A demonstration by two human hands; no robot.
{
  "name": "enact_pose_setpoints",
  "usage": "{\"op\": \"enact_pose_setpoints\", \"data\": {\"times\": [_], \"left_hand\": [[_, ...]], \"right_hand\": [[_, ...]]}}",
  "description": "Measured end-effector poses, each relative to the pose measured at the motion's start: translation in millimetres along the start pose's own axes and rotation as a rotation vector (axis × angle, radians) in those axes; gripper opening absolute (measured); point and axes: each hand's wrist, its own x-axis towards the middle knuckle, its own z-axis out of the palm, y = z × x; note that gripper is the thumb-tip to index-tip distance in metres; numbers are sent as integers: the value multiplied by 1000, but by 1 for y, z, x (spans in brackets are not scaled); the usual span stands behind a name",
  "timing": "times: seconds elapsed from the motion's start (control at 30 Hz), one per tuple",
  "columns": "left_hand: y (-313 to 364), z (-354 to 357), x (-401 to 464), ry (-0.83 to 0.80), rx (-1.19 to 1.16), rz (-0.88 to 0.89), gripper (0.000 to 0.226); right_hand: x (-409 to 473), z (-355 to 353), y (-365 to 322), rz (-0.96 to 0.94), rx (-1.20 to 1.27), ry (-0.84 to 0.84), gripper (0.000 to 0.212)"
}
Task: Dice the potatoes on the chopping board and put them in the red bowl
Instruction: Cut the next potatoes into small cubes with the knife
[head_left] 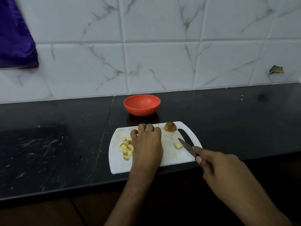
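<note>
On the white chopping board (169, 158) at the surface's front edge, diced potato pieces (126, 148) lie left, beside the left hand (146, 144), fingers curled, grip contents unclear. Half potato (170, 126) sits rearward. Right hand (216, 167) grasps knife (187, 146). Red bowl (142, 105) stands behind.

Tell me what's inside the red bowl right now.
The visible inside of the red bowl shows no potato. Its near inner wall is hidden by the rim. The diced pieces lie on the chopping board.
</note>
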Motion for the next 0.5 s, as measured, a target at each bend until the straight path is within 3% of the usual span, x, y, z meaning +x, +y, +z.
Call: {"op": "enact_pose_setpoints", "data": {"times": [0.1,0.23,0.37,0.5], "left_hand": [[2,-2,-1,-14,-41,178,27],[2,-4,0,-156,-152,463,35],[0,-2,4,-225,-212,477,28],[2,-3,3,-164,-159,392,26]], "right_hand": [[2,2,1,4,7,3,40],[2,2,3,10,5,28,39],[2,1,3,16,-11,47,38],[-1,3,-1,10,19,10,40]]}}
